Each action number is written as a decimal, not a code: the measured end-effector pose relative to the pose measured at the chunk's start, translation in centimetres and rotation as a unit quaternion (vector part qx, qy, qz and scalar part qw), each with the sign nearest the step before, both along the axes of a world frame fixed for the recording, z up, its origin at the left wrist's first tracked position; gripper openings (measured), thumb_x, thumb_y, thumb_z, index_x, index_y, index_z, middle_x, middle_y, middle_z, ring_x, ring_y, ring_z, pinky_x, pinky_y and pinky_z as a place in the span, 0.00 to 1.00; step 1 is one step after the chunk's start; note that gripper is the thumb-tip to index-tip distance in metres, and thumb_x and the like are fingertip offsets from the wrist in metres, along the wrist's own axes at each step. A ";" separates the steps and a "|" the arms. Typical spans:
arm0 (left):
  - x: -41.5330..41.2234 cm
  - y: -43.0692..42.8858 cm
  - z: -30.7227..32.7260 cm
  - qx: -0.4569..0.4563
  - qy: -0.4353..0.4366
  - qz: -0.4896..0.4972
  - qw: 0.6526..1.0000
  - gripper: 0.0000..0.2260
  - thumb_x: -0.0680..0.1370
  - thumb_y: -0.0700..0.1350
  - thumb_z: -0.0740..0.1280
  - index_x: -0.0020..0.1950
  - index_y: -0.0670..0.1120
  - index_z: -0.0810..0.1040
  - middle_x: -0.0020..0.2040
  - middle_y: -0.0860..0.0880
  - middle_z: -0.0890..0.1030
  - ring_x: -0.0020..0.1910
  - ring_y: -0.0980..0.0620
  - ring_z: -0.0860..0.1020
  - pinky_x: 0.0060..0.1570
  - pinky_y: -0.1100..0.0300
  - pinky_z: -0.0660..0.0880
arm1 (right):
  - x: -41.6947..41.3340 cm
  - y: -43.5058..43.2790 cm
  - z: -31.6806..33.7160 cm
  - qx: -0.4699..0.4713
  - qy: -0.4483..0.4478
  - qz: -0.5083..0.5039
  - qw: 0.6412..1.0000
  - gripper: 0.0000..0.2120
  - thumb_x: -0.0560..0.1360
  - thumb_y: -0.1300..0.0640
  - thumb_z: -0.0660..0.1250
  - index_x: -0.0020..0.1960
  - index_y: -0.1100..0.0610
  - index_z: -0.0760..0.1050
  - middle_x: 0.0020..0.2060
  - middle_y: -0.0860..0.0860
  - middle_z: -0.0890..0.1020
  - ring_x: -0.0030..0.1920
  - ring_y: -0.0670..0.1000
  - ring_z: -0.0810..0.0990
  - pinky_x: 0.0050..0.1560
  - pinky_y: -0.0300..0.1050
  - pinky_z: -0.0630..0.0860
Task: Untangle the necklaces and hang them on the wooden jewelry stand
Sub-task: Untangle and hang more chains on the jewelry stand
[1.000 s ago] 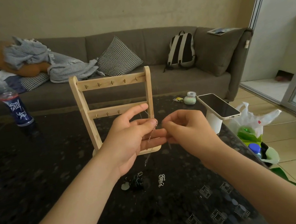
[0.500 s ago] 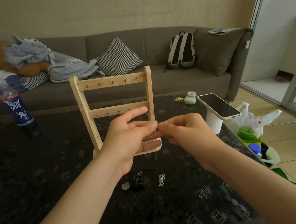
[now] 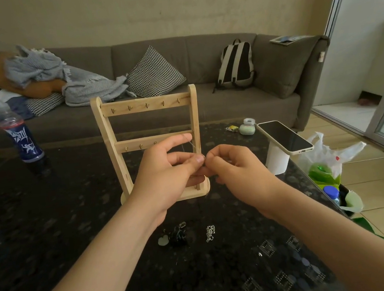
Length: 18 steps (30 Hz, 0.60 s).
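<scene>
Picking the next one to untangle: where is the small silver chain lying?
Head view, lower centre: the silver chain lies on the dark table, just right of the black tangle, nearer the camera than the wooden jewelry stand.

We have brought the fingers (image 3: 214,157) of our right hand (image 3: 241,173) up against the thumb tip of our left hand (image 3: 165,175), so both hands now pinch the necklace (image 3: 192,145) at one spot, just in front of the stand's (image 3: 108,132) right post. A second ago those fingers sat a little lower, beside the left fingers. The chain that hung below our left hand toward the bench (image 3: 50,225) no longer shows there; now a thin stretch runs up from the pinch to the left forefinger
</scene>
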<state>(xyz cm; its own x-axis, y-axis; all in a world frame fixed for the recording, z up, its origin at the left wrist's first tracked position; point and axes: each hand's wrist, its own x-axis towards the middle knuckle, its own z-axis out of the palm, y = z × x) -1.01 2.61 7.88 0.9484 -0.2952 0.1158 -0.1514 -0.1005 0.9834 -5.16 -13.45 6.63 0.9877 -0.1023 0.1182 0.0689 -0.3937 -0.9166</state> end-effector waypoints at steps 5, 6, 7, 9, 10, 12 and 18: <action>0.2 0.3 0.2 0.010 0.000 -0.040 0.999 0.25 0.82 0.36 0.70 0.78 0.52 0.73 0.51 0.48 0.89 0.49 0.48 0.89 0.55 0.46 0.86 | 0.1 -0.3 -0.1 0.027 0.023 0.040 0.999 0.12 0.87 0.52 0.59 0.49 0.53 0.78 0.54 0.56 0.86 0.60 0.57 0.83 0.64 0.56 0.79; 0.2 0.3 0.2 0.014 0.000 -0.046 0.999 0.25 0.82 0.36 0.70 0.78 0.52 0.73 0.51 0.48 0.89 0.49 0.48 0.89 0.56 0.45 0.85 | 0.2 -0.3 -0.1 0.043 0.032 0.047 0.997 0.13 0.87 0.52 0.58 0.48 0.51 0.77 0.53 0.55 0.86 0.61 0.58 0.83 0.66 0.59 0.79; 0.2 0.4 0.2 0.018 -0.001 -0.051 0.999 0.24 0.83 0.36 0.69 0.78 0.52 0.73 0.52 0.48 0.89 0.48 0.48 0.89 0.57 0.44 0.85 | 0.3 -0.4 -0.1 0.059 0.038 0.053 0.996 0.13 0.87 0.51 0.58 0.46 0.49 0.77 0.51 0.54 0.85 0.61 0.59 0.83 0.68 0.62 0.78; 0.2 0.5 0.4 0.026 -0.002 -0.059 0.998 0.23 0.84 0.36 0.67 0.78 0.51 0.73 0.54 0.48 0.87 0.47 0.47 0.89 0.56 0.45 0.85 | 0.4 -0.6 -0.1 0.081 0.043 0.063 0.994 0.13 0.84 0.49 0.58 0.44 0.47 0.77 0.49 0.54 0.83 0.60 0.59 0.83 0.69 0.67 0.77; 0.1 0.5 0.5 0.028 -0.002 -0.065 0.997 0.23 0.85 0.36 0.65 0.79 0.52 0.72 0.56 0.47 0.85 0.46 0.47 0.89 0.54 0.46 0.86 | 0.4 -0.7 -0.1 0.089 0.043 0.067 0.993 0.13 0.84 0.49 0.57 0.44 0.47 0.78 0.48 0.55 0.83 0.59 0.58 0.83 0.69 0.69 0.76; -0.1 0.6 0.6 0.016 0.006 -0.077 0.997 0.25 0.86 0.36 0.64 0.80 0.54 0.69 0.59 0.45 0.82 0.45 0.44 0.89 0.48 0.48 0.87 | 0.4 -0.9 -0.2 0.100 0.036 0.066 0.992 0.15 0.85 0.51 0.58 0.43 0.47 0.78 0.45 0.53 0.83 0.55 0.56 0.84 0.69 0.70 0.76; -0.4 0.6 0.5 -0.035 0.047 -0.079 0.995 0.35 0.83 0.33 0.68 0.83 0.62 0.62 0.59 0.44 0.83 0.45 0.41 0.89 0.37 0.52 0.85 | 0.2 -0.9 -0.1 0.031 -0.005 0.035 0.999 0.14 0.88 0.52 0.57 0.46 0.47 0.76 0.47 0.48 0.82 0.55 0.51 0.81 0.63 0.56 0.77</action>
